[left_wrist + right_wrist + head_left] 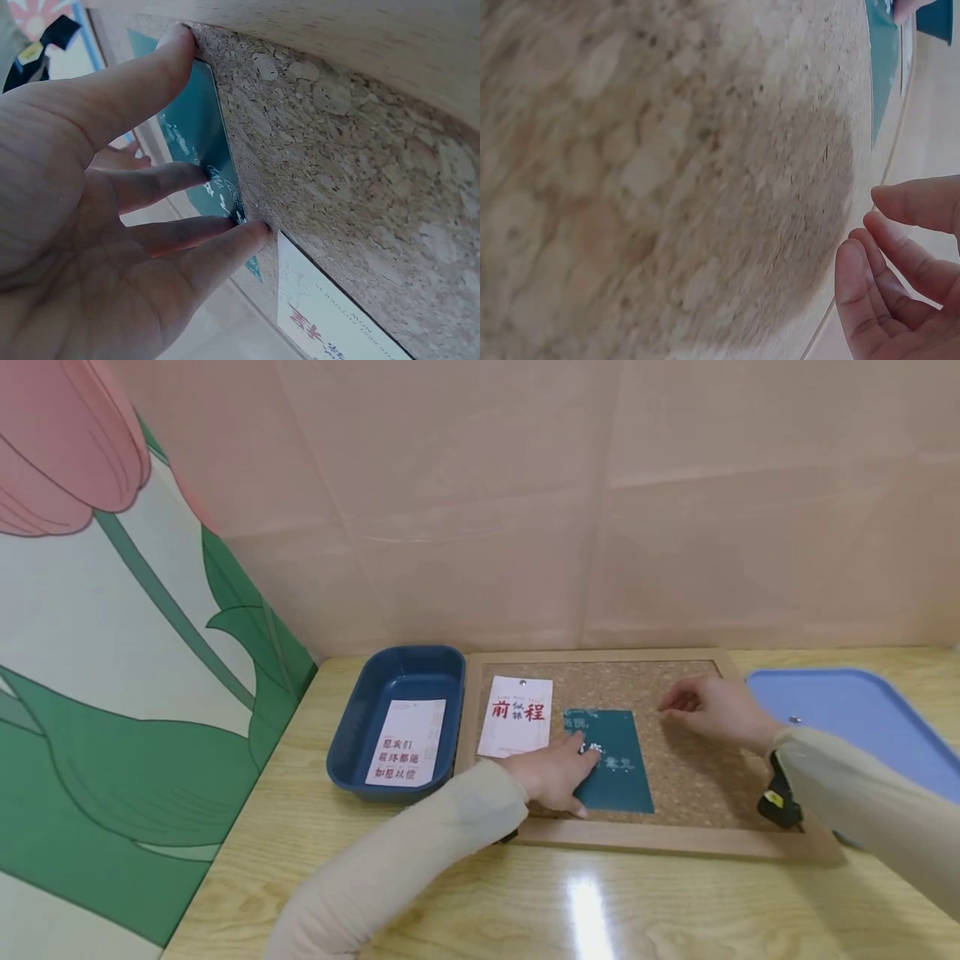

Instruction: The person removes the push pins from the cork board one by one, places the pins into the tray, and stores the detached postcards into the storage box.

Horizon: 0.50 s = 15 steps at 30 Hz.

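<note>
A teal card (626, 768) with white writing lies on the wood-framed cork board (690, 785). My left hand (555, 771) rests on its left part with fingers spread; in the left wrist view the thumb (169, 64) and fingertips touch the card and the cork beside it. To the left, a white card (516, 735) with red and blue characters lies on the board, a small dark dot at its top. My right hand (712, 710) hovers over the cork to the right of the teal card. Its fingers (859, 300) are loosely bent, the thumb close to the index finger, with nothing visible between them.
A dark blue tray (345, 727) left of the board holds another white card (408, 743). Right of the board lies a light blue tray (847, 702) with a small shiny object (795, 719) in it. A pinkish wall covering (480, 527) rises behind the wooden table (465, 893).
</note>
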Available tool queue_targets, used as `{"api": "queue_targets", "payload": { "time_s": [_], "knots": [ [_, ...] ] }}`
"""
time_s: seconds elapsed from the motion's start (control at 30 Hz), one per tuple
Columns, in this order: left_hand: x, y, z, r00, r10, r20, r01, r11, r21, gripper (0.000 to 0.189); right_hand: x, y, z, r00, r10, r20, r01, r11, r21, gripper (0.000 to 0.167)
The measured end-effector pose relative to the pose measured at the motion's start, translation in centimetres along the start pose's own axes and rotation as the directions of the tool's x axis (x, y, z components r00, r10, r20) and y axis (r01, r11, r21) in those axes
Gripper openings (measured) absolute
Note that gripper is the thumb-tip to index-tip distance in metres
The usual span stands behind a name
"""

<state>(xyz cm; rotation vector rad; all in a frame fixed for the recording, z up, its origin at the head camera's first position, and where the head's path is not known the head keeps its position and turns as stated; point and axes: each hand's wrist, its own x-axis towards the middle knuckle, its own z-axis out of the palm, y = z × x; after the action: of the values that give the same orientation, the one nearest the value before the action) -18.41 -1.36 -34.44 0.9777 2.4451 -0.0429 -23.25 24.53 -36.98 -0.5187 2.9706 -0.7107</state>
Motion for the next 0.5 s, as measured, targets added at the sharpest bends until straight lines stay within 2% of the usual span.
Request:
{"api": "queue_targets", "payload": {
  "time_s": [0.3, 0.5],
  "knots": [
    [-0.1, 0.2, -0.1, 1.0, -0.008, 0.007, 0.008, 1.0, 0.009, 0.078, 0.4, -0.4, 0.6, 1.0, -0.015, 0.023, 0.014, 0.999, 0.035, 0.011],
    [0.0, 0.2, 0.0, 1.0, -0.017, 0.009, 0.016, 1.0, 0.011, 0.078, 0.8, -1.1, 1.1, 0.999, -0.028, 0.02, 0.027, 1.0, 0.015, 0.018]
  ]
}}
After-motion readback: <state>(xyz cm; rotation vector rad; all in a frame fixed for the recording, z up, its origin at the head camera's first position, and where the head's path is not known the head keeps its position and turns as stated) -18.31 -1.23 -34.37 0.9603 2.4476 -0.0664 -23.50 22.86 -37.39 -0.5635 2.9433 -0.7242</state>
